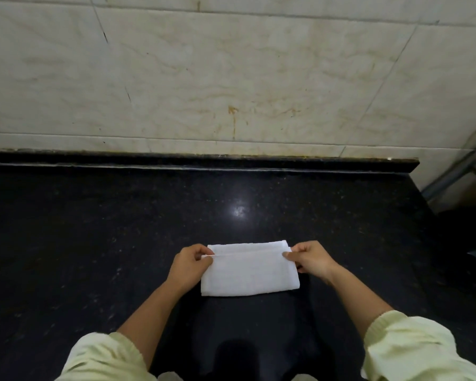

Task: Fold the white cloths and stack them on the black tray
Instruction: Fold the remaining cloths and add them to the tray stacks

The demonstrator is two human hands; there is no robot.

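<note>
A white cloth point(249, 270) lies folded into a wide rectangle on the dark speckled counter point(121, 229), near its front. The upper layer stops short of the far edge, so a narrow strip of the layer beneath shows. My left hand point(188, 266) pinches the upper layer's far left corner. My right hand point(309, 259) pinches its far right corner. No black tray is in view.
A cream tiled wall point(231, 78) rises behind the counter's raised back lip point(204, 160). The counter ends at the right, where grey metal bars point(462, 166) slant down beyond its edge. A dark shape point(473, 243) sits low on the right.
</note>
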